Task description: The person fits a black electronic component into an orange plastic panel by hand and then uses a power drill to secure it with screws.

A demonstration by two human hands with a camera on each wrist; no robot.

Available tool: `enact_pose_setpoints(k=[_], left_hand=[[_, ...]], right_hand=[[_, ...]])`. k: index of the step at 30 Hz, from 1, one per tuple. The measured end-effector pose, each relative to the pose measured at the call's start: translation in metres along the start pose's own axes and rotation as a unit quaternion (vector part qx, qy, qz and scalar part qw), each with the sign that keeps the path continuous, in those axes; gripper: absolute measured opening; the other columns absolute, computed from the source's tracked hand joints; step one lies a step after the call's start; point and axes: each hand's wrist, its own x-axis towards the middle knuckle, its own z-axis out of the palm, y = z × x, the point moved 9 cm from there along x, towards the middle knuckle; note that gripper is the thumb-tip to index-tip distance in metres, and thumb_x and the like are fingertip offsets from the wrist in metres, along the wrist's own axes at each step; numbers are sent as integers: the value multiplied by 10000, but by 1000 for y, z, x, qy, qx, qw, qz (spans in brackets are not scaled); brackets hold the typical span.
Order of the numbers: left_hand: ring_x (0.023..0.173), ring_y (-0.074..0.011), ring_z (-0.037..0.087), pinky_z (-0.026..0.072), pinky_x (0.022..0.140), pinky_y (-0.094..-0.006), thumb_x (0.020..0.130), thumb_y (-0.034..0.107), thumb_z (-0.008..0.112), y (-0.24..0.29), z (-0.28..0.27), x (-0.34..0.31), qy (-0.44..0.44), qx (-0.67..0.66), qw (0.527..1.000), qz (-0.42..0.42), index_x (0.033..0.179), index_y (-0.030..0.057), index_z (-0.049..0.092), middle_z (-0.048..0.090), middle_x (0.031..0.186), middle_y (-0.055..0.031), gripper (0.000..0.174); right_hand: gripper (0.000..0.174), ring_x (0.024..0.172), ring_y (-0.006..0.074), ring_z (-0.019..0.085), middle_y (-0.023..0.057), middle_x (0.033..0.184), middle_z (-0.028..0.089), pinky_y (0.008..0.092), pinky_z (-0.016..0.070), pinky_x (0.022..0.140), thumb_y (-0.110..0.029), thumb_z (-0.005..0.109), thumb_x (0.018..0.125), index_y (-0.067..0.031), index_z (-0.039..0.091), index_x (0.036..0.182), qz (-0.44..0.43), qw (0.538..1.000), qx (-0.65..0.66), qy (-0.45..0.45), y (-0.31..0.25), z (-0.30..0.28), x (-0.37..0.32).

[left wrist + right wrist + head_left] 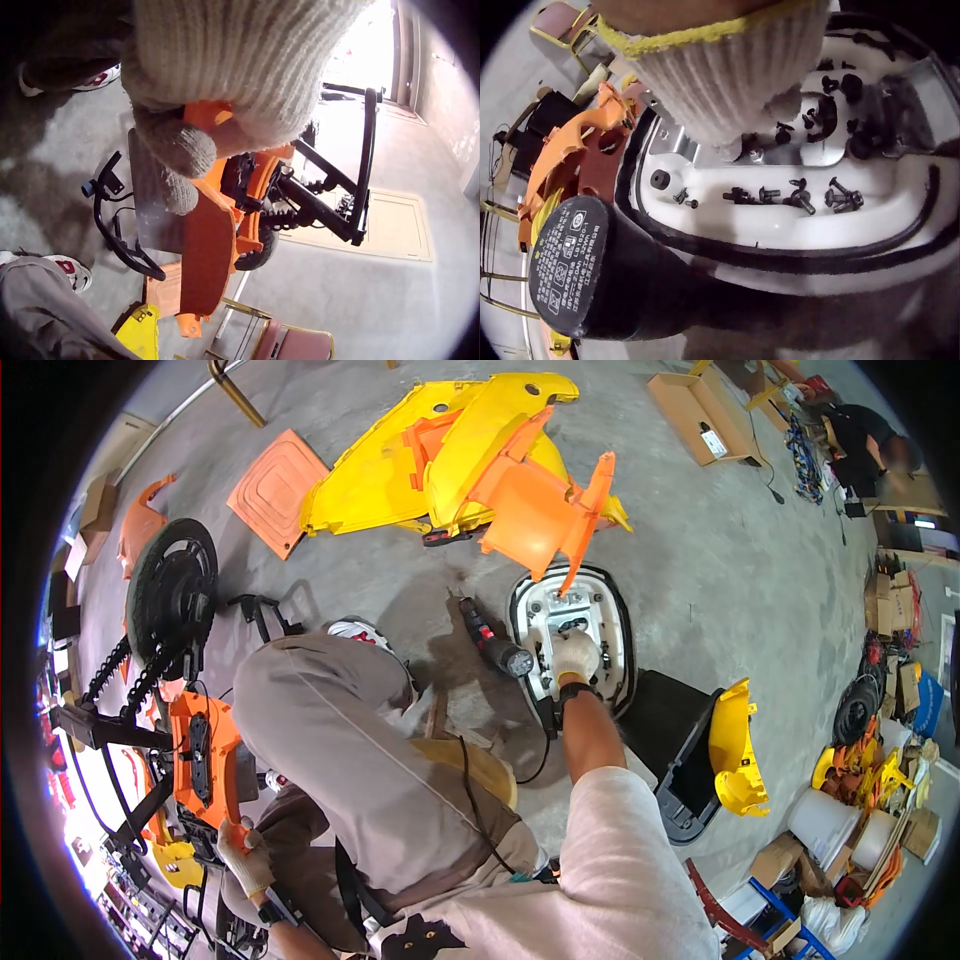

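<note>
"Left hand (pixel 247 857)?"
"Gloved, 1; grips the edge of an orange panel (pixel 206 262)."
"Right hand (pixel 576 656)?"
"Gloved, 1; down in a white shell (pixel 705 229), among loose black screws (pixel 802 201). Fingertips hidden; cannot tell whether it grasps any."
"Power tool (pixel 485 640)?"
"1, black and red, just beside the shell."

Edges darken in all 3 of my views; the head view bows; white glare bleaches its left margin; shadows dim the floor (pixel 720 580).
</note>
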Motion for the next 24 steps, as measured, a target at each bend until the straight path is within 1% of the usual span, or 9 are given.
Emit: enact_pose_setpoints(k=[6, 11, 12, 15, 18, 19, 20, 22, 24], left_hand=[[544, -58, 418, 347, 483, -152, 995, 140, 516, -22, 5, -2, 11, -299, 941, -154, 909, 66, 535, 533, 746, -4, 115], [510, -81, 438, 359, 458, -162, 981, 209, 545, -35, -1, -7, 68, -321, 925, -193, 900, 85, 543, 548, 712, -26, 148], [505, -83, 440, 361, 454, -166, 977, 218, 553, -35, -4, -2, 81, -302, 934, -175, 901, 86, 544, 551, 705, -30, 152], [503, -86, 454, 365, 451, -172, 962, 239, 576, -45, 5, -1, 90, -405, 879, -236, 910, 82, 546, 553, 696, -40, 168], [532, -85, 464, 364, 451, -174, 960, 217, 572, -32, 14, -6, 90, -438, 860, -245, 911, 79, 541, 557, 740, -43, 150], [532, -85, 464, 364, 451, -174, 960, 217, 572, -45, 15, -8, 91, -443, 858, -244, 911, 79, 541, 557, 740, -43, 150], [549, -83, 469, 365, 451, -177, 960, 209, 568, -30, -8, 0, 124, -172, 977, -31, 919, 78, 544, 560, 764, -41, 139], [567, -81, 474, 366, 450, -180, 959, 202, 565, 0, -10, -9, 150, 121, 964, 183, 927, 78, 547, 563, 788, -39, 130], [610, -94, 510, 369, 446, -186, 946, 191, 575, -56, 1, -2, 97, -329, 933, -109, 968, 73, 560, 567, 811, -37, 121]], right_hand=[[326, 976, 335, 680, 162, 1044, 705, 434, 543, 846, -351, 647, 821, -92, 734, 998, 63, 997, 42, -24, 0, -4, -3], [400, 943, 337, 694, 217, 991, 704, 394, 534, 845, -405, 649, 735, -94, 757, 962, 35, 994, 86, -62, 11, 0, -4], [335, 737, 291, 693, 160, 820, 716, 387, 535, 696, -349, 667, 746, -47, 729, 877, -27, 984, 167, -62, 5, -2, -3], [254, 557, 122, 500, -4, 634, 538, 286, 422, 535, -325, 637, 819, -74, 644, 783, 132, 799, 508, -294, 10, 23, -22], [185, 511, 136, 457, 11, 633, 508, 278, 405, 515, -202, 585, 864, -23, 598, 818, 106, 629, 668, -383, -53, -44, -73], [185, 511, 136, 457, 11, 633, 508, 278, 405, 515, -202, 585, 864, -23, 598, 818, 101, 632, 666, -383, -61, -58, -82], [170, 505, 141, 467, 17, 630, 515, 281, 406, 503, -181, 583, 858, -15, 596, 827, 29, 580, 678, -451, -87, -73, -97], [156, 500, 145, 477, 24, 628, 522, 284, 408, 492, -161, 582, 853, -6, 594, 835, -50, 521, 677, -517, -125, -101, -128], [127, 477, 153, 493, 41, 621, 541, 288, 409, 465, -126, 593, 834, 0, 598, 837, -125, 549, 646, -515, -159, -126, -156]])
